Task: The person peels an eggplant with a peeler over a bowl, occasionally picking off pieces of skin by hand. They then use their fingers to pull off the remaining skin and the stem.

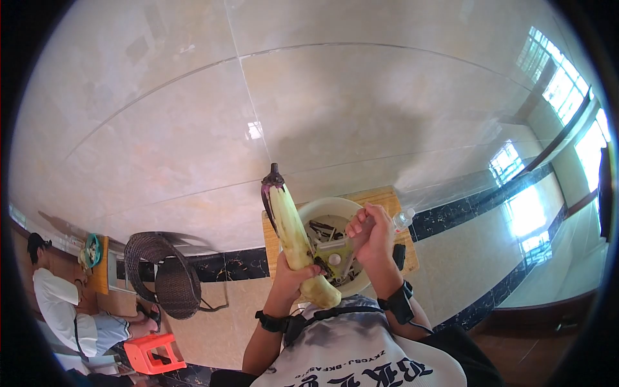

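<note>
A long, mostly peeled eggplant [293, 235] with a dark stem and some purple skin near its top is held upright, tilted, in my left hand [293, 277], whose fingers wrap its lower part. To the right, my right hand [372, 235] is raised over the bowl's right side with its fingers curled; whether it holds a small tool is hard to make out. Beneath both hands is a pale round bowl [316, 208] with dark peel strips, a light-coloured long item and a small round whitish thing inside.
The bowl stands on a wooden table [383, 197] against a tiled wall. A clear bottle [403, 219] and a black phone-like object [400, 257] lie at its right. At left are a wicker chair [177, 288], a red stool [155, 351] and a seated person [58, 303].
</note>
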